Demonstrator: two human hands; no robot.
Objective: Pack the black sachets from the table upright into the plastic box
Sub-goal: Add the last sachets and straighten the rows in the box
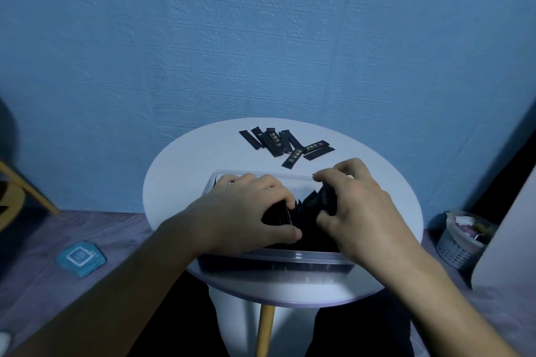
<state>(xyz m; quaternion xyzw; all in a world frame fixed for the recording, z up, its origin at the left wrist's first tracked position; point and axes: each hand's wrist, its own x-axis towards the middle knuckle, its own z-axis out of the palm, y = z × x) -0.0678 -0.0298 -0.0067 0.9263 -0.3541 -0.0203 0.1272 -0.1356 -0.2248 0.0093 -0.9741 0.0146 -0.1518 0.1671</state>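
A blue textured wall [261,38] fills the upper half of the frame, and a purple cloth [43,240] runs along the lower left and lower right edges. At the lower centre stands a round white surface [179,182] on a wooden leg [265,327]. A clear plastic box [290,255] sits on the near half of it, its long side facing the camera, with dark sachets showing through the front wall.

Both hands are over the box. The left hand [249,211], left of centre, has its fingers curled over the tops of the standing sachets [293,211] and its thumb pressed against their near side, gripping them as a bundle. The right hand [356,206], just right of centre, pinches a few tilted sachets [317,198] between thumb and curled fingers at the right part of the box. The two bundles lie close together inside the box.

Above the box, on the far half of the surface, loose sachets [284,145] lie flat in an overlapping scatter, well apart from the hands.

A grey basket [458,243] sits at the right edge, and a blue packet [81,256] lies on the cloth at the lower left
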